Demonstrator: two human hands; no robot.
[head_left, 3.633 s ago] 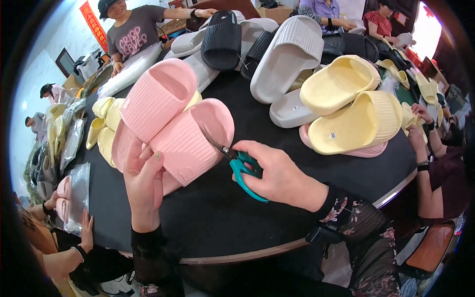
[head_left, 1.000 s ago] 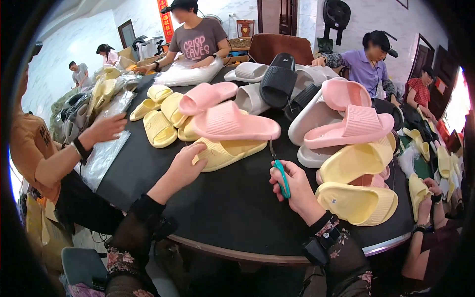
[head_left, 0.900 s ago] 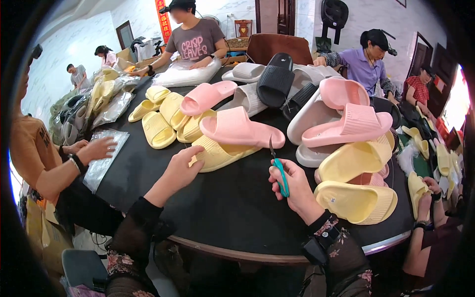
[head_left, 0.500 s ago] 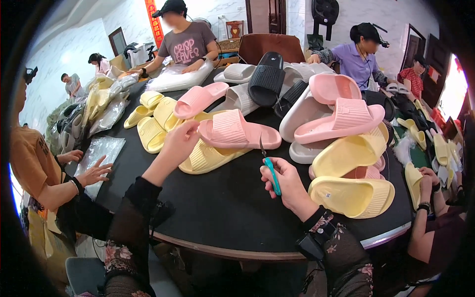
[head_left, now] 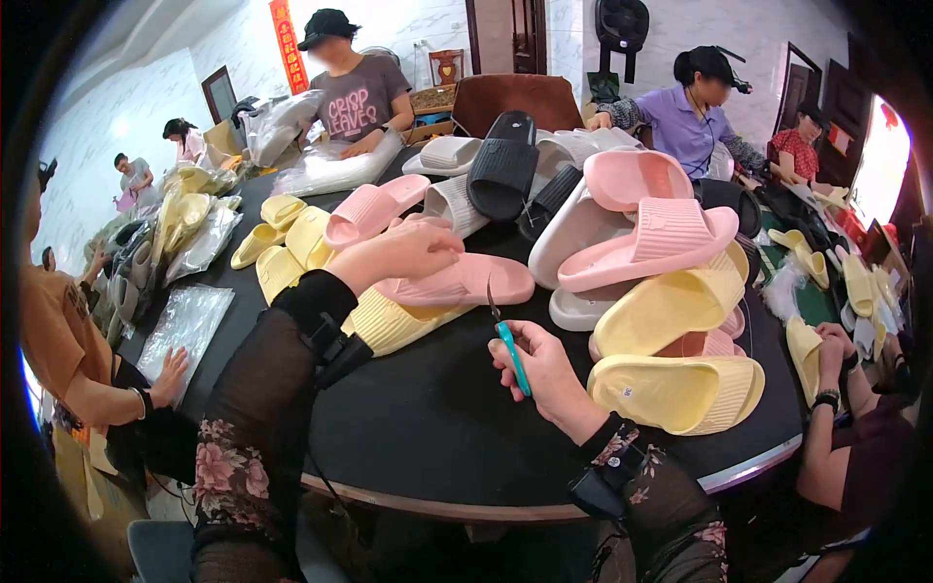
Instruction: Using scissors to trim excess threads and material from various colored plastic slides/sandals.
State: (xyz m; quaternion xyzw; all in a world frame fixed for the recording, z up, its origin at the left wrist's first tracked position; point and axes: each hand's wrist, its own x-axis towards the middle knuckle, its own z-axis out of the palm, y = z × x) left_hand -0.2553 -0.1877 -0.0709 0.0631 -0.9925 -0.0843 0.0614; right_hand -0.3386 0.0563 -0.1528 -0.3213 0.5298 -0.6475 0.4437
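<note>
A small pair of thread snips [head_left: 511, 358] with a teal handle and dark, slim blades is held in my right hand [head_left: 552, 371], its tips pointing up and away. Their tips are near the toe of a pink slide sandal [head_left: 494, 279] lying on top of a yellow slide [head_left: 394, 325]. Across the strap of that pink slide reaches my left hand [head_left: 406, 251], its fingers bent and close together. Whatever its fingertips pinch is hidden or too small to see. Another pink slide [head_left: 374, 212] lies just beyond my left hand.
A pile of pink, yellow, white and black slides [head_left: 661, 291] stands to the right on the black table [head_left: 437, 428]. Farther off are clear plastic bags [head_left: 335, 171]. At the left, a co-worker's hand [head_left: 170, 374] touches a clear bag. Other people sit or stand around the table.
My left hand has moved right, from beside the pink slide to over its strap. My right hand and the snips have shifted slightly left and down in the view.
</note>
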